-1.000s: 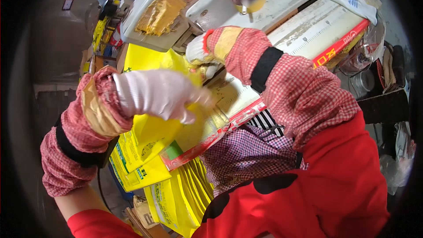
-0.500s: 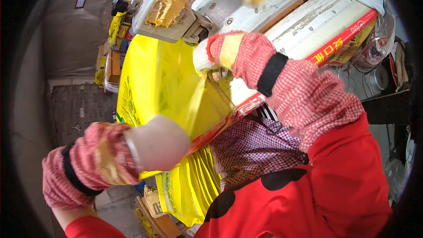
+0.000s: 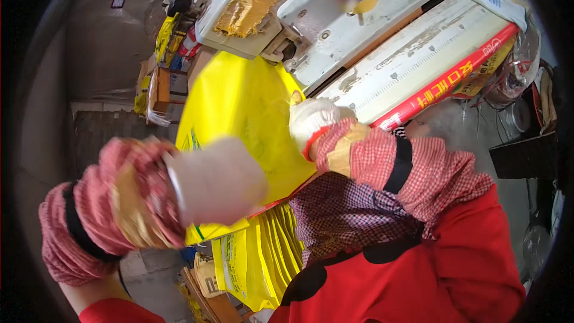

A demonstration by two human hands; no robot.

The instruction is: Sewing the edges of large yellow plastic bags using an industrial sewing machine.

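A worker in white gloves and red checked sleeve covers handled a large yellow plastic bag (image 3: 251, 113) at a white worktop (image 3: 382, 66) carrying a bag-making machine (image 3: 311, 18). The bag lay spread flat across the worktop's near edge, one end just under the machine's head, the other hanging over a red strip (image 3: 442, 87) along the front.

The right hand (image 3: 312, 121) rested on the bag's right edge, fingers curled in a closed grip that appeared to pinch the film, though the fold of the glove hid the exact contact. The left hand (image 3: 215, 179), blurred and raised over the bag's lower corner, was bunched like a loose fist; whether its grip held the plastic could not be told.

Below the worktop, a thick stack of finished yellow bags (image 3: 263, 257) hung on edge beside the worker's checked apron (image 3: 347, 215), with cardboard boxes (image 3: 164, 87) and more yellow stock on the floor to the left. A patch of worn yellow tape (image 3: 245, 9) covered the machine's housing.

Judged from the scene, the sheet would handle best kept taut and square between both hands, drawn level so the slippery film neither creased nor caught under the machine head, and with gloved fingertips kept well away from that head.
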